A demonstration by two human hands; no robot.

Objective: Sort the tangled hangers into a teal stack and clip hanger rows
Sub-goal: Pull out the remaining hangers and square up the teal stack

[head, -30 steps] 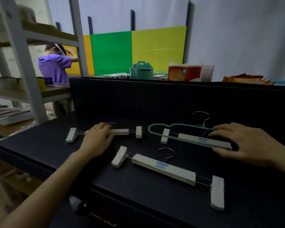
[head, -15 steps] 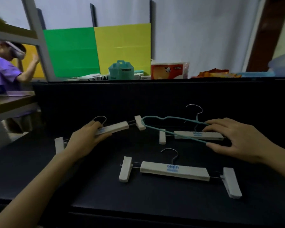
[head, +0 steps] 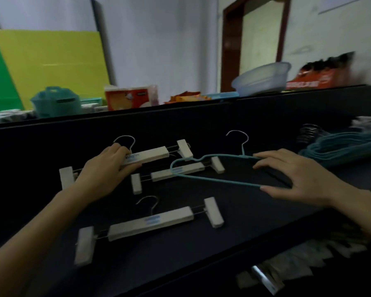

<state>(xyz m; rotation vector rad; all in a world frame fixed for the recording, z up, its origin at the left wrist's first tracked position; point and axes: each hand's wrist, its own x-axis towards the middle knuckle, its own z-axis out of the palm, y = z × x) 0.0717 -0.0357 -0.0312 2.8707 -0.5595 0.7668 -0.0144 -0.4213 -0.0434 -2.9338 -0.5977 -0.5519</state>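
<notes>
We begin with the table [head: 244, 228], a broad matte black surface with a raised black back panel [head: 180, 125] along its far side and a straight front edge nearest us. Its widest bare stretch lies at the front right. At the far right sits the teal stack [head: 343, 147], thin rounded hangers nested flat, well apart from everything else.

Next come 3 clip hangers, each a pale, blocky bar with a thin metal hook and a chunky clip on rods at either end. The near clip hanger [head: 150, 222] lies alone towards the front edge, with bare table all round it. The far clip hanger [head: 150, 155] lies close to the panel, and the middle clip hanger [head: 180, 171] is just beside it.

A single teal hanger [head: 223, 155], slim and smooth, crosses over the middle one's bar. The left hand [head: 107, 170] grips the far bar, fingers curled over its top and thumb on its near side. The right hand [head: 298, 176] holds the teal hanger's right end, spread fingers on the upper arm and thumb on the lower wire.
</notes>
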